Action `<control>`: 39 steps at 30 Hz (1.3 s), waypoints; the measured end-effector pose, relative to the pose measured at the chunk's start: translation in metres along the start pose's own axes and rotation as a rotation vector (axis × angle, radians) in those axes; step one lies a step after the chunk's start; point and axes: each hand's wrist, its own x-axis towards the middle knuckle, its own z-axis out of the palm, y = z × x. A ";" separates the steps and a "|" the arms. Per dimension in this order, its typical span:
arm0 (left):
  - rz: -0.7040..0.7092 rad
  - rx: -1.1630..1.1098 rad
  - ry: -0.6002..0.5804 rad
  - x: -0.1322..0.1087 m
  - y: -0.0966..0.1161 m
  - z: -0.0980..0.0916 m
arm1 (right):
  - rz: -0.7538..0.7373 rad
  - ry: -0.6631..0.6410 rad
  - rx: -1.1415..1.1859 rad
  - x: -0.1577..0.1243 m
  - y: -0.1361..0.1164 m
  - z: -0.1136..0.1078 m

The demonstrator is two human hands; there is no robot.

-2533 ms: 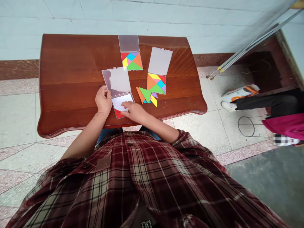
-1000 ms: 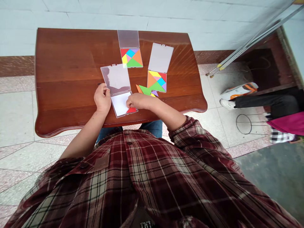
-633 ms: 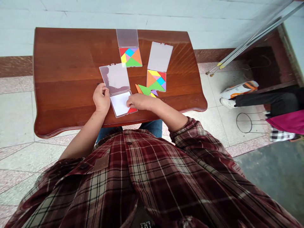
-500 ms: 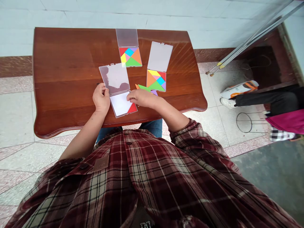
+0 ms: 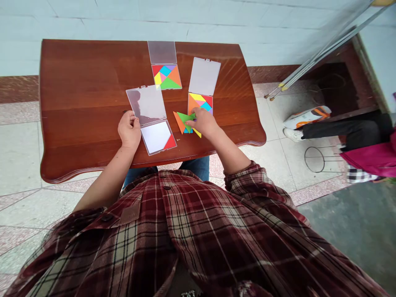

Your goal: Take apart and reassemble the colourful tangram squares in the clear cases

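Observation:
My left hand [image 5: 129, 130] rests curled at the lower left corner of a clear plastic lid [image 5: 146, 105], fingers on its edge. That lid hinges to a tangram case [image 5: 156, 137] with a white base and one red triangle [image 5: 170, 142] in its corner. My right hand [image 5: 204, 123] reaches over loose tangram pieces, fingertips at a green triangle [image 5: 185, 117] beside an orange triangle [image 5: 178, 123]. My palm hides part of a filled tangram case [image 5: 199, 103]. A second filled case [image 5: 166, 77] lies farther away.
Everything lies on a polished brown wooden table [image 5: 77, 103] with a curved edge. Beyond it stand metal poles [image 5: 321, 53]. To the right, on the tiled floor, are a seated person's black trouser leg [image 5: 340, 132], white shoe and a wire stand [image 5: 315, 159].
My right hand has moved right, from the white base of the near case onto the loose pieces. The red triangle stays in the corner. My left hand has hardly moved.

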 end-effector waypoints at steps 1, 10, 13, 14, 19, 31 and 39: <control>-0.003 0.000 -0.002 0.000 0.000 0.000 | 0.018 -0.004 -0.023 0.002 -0.004 0.005; -0.035 -0.002 -0.011 0.000 0.003 0.000 | 0.054 -0.049 -0.046 0.011 -0.018 0.007; -0.030 0.001 -0.010 -0.001 0.004 -0.001 | 0.069 -0.068 0.026 0.010 -0.018 0.000; -0.027 0.002 -0.006 -0.001 0.004 -0.001 | 0.095 -0.077 0.049 0.008 -0.018 -0.003; -0.019 0.006 -0.010 -0.001 0.003 -0.001 | 0.006 -0.062 0.139 -0.009 -0.032 -0.016; -0.042 -0.069 -0.024 0.000 0.009 -0.003 | -0.606 0.032 -0.334 -0.033 -0.097 0.053; -0.071 -0.043 -0.025 0.000 0.007 -0.001 | -0.604 -0.017 -0.272 -0.033 -0.088 0.069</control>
